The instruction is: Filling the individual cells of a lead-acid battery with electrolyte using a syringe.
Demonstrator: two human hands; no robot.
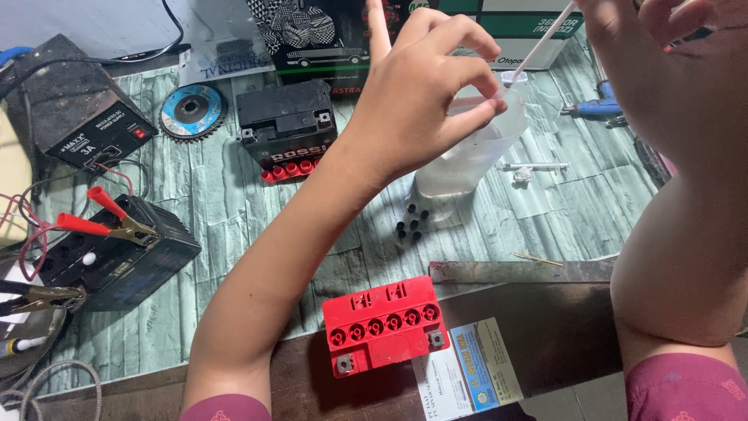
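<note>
Head view, looking down on a cluttered bench: our left hand (425,86) pinches the rim of a clear plastic container (475,148) at upper centre, thumb and fingertips closed on its lip, seemingly to steady it. Our right hand (662,54), at the upper right, is curled around a thin white tube (541,47) that slants down into the container's mouth; the grip itself is partly cut off by the frame edge.

A red-topped battery (386,323) sits at lower centre near the bench's front edge, its row of round cell holes open and facing up. Small black caps (413,222) lie loose just below the container. A black battery with red plugs (287,129) stands to the upper left, beside a grinding disc (192,111). Another battery with red clips (109,249) fills the left. Open room remains between the caps and the red-topped battery.
</note>
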